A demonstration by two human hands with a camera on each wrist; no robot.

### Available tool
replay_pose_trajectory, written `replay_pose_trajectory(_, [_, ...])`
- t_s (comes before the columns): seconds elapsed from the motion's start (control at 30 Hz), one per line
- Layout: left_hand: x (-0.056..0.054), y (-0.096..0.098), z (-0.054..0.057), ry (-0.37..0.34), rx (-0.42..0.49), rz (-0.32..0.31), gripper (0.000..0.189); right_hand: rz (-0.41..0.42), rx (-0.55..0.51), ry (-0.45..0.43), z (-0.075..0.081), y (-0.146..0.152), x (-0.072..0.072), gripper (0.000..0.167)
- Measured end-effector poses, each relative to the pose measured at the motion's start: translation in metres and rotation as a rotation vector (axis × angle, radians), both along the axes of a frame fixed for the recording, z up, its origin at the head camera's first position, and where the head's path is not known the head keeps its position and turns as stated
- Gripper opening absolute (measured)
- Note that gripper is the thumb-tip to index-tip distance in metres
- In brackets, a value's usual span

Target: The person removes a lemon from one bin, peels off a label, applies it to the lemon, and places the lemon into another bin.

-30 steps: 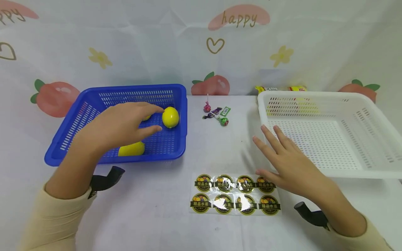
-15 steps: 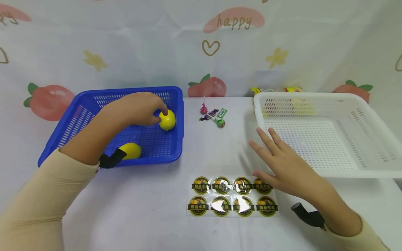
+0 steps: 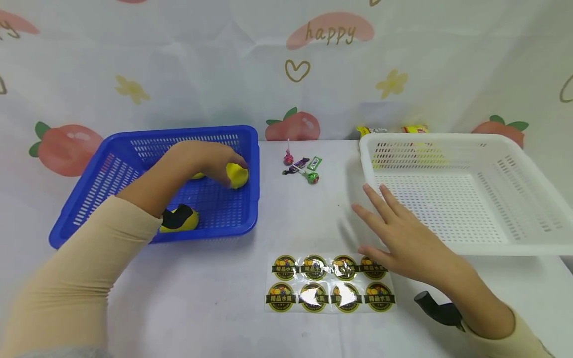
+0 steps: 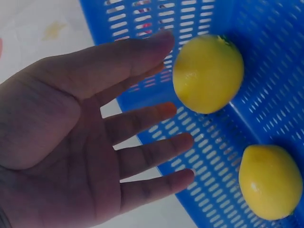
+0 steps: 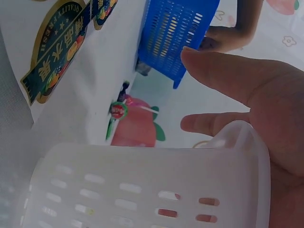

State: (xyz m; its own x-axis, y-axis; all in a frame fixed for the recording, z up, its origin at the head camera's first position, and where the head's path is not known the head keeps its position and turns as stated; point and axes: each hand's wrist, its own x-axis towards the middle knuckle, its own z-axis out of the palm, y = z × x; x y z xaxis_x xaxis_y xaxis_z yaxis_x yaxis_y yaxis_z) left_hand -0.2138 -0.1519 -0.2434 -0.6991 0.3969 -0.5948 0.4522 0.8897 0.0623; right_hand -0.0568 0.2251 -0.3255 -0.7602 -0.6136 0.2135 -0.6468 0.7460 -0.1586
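Note:
In the head view my left hand (image 3: 203, 156) reaches into the blue basket (image 3: 156, 237), its fingers curled over a yellow lemon (image 3: 238, 177) near the right wall. The left wrist view has the fingers stretched out towards a lemon (image 4: 208, 73), with another lemon (image 4: 270, 183) below. A lemon (image 3: 187, 223) lies by the basket's front wall, partly covered by the black wrist mount. Another lemon (image 3: 197, 175) shows behind my wrist. My right hand (image 3: 405, 241) has spread, straight fingers beside the white basket (image 3: 474, 248), above a sheet of round stickers (image 3: 329, 283), and holds nothing.
Between the baskets lie a pink lollipop (image 3: 288, 158), a green lollipop (image 3: 313, 177), a purple-wrapped candy (image 3: 300, 164) and a green-wrapped candy (image 3: 315, 163). Yellow packets (image 3: 415, 129) show behind the white basket. A printed cloth (image 3: 215, 74) hangs at the back.
My left hand has moved forward and right into the blue basket, and its fingers have closed around the lemon. My right hand stays beside the white basket. The head view has shifted slightly.

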Motion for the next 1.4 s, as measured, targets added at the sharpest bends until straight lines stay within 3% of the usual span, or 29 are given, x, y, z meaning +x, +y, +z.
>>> replay_pose_trajectory(0.4, [0.001, 0.006, -0.010, 0.037, -0.102, 0.039, 0.072, 0.004, -0.005, 0.008, 0.000, -0.002, 0.000, 0.071])
replay_pose_trajectory(0.73, [-0.002, 0.015, -0.015, 0.043, -0.188, 0.060, 0.069, -0.002, -0.002, 0.003, 0.000, -0.003, 0.000, 0.071])
replay_pose_trajectory(0.8, [-0.003, 0.017, -0.018, 0.017, -0.189, 0.068, 0.076, -0.005, 0.000, -0.003, 0.000, -0.003, 0.001, 0.071])
replay_pose_trajectory(1.03, [-0.005, 0.022, -0.031, -0.177, -0.153, 0.134, 0.079, -0.012, 0.002, -0.011, -0.001, -0.004, 0.000, 0.070])
replay_pose_trajectory(1.23, [-0.008, 0.020, -0.036, -0.246, -0.143, 0.189, 0.079, -0.007, 0.001, -0.006, -0.001, -0.003, -0.001, 0.068])
replay_pose_trajectory(1.4, [-0.008, 0.019, -0.033, -0.260, -0.128, 0.220, 0.080, -0.011, 0.001, -0.004, -0.001, -0.003, -0.001, 0.068])
